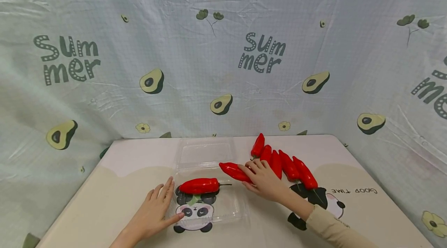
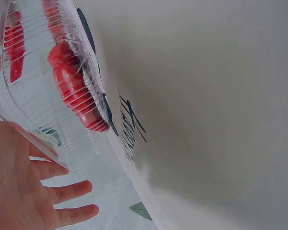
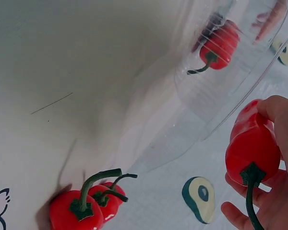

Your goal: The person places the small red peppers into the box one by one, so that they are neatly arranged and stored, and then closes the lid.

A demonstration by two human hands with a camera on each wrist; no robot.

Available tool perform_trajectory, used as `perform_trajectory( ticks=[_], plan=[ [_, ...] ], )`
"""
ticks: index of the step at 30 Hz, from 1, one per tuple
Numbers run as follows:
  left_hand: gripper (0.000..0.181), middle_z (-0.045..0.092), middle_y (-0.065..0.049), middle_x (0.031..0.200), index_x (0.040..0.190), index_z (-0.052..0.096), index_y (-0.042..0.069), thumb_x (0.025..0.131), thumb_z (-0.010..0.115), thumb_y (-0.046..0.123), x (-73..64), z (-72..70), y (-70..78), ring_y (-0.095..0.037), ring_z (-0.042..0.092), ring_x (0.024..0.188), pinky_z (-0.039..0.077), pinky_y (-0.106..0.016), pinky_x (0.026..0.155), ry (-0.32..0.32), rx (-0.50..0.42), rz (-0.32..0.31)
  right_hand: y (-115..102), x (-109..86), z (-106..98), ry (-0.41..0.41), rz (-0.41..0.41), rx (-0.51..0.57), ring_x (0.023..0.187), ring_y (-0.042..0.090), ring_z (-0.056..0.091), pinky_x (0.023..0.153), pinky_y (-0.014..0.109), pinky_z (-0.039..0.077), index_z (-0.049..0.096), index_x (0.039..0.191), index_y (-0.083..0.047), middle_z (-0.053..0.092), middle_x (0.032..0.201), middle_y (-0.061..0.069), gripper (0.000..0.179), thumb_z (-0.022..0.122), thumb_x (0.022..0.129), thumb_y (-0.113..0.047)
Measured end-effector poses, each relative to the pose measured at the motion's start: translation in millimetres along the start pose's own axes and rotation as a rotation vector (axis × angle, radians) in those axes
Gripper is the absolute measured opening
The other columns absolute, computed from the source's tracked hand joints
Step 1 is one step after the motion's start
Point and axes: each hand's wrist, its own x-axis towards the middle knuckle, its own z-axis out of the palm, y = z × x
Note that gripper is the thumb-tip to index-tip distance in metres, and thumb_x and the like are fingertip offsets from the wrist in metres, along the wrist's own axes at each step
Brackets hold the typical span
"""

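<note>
Pepper point(image 1: 233, 170), held, head view: in the right hand point(image 1: 263, 180), grip pinching its stem half; long axis slants left and slightly away, tip reaching across the right side of the clear container point(image 1: 228, 208). Height above the rim I cannot judge. Second pepper point(image 1: 200, 186): lies crosswise inside, stem to the right. Left hand point(image 1: 153, 209): fingers spread along the container's left side, farther from the held pepper; contact I cannot confirm. Row of peppers point(image 1: 289, 166): on the bench point(image 1: 272, 224), right of the container, partly behind the right hand.

Left wrist view: ridged wall blurs the red shapes behind it; I cannot sort every one.

Right wrist view: held pepper nearly end-on, stem toward me; tip hidden. Row of peppers cut off below.
</note>
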Motion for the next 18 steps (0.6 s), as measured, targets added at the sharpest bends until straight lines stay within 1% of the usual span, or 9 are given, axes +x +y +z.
perform_trajectory(
  ticks=[4,14,18],
  plan=[
    [0.088,0.032,-0.018,0.142,0.132,0.038,-0.003,0.074,0.054,0.061,0.0,0.3,-0.1,-0.04,0.04,0.118,0.033,-0.055,0.095,-0.001,-0.001,-0.005,-3.3,1.9,-0.9,-0.006,-0.013,-0.001,0.1,0.017,0.043,0.085,0.035,0.038,0.048,0.126,-0.021,0.055,0.106,0.0,0.051,0.06,0.08,-0.039],
    [0.089,0.032,-0.018,0.143,0.132,0.038,-0.003,0.073,0.054,0.061,0.2,1.2,-0.3,-0.04,0.04,0.119,0.032,-0.057,0.095,-0.004,-0.011,-0.014,-13.5,7.4,-6.9,-0.092,-0.016,0.04,0.104,0.016,0.043,0.086,0.036,0.038,0.044,0.129,-0.023,0.054,0.111,-0.001,0.052,0.057,0.082,-0.04],
    [0.089,0.032,-0.018,0.142,0.132,0.038,-0.003,0.073,0.054,0.061,0.2,1.2,-0.4,-0.04,0.04,0.119,0.033,-0.056,0.095,0.001,-0.009,-0.009,-16.1,9.0,-6.4,-0.094,-0.029,0.03,0.103,0.016,0.043,0.085,0.036,0.038,0.044,0.129,-0.023,0.054,0.11,-0.001,0.053,0.058,0.081,-0.04]
  ],
)
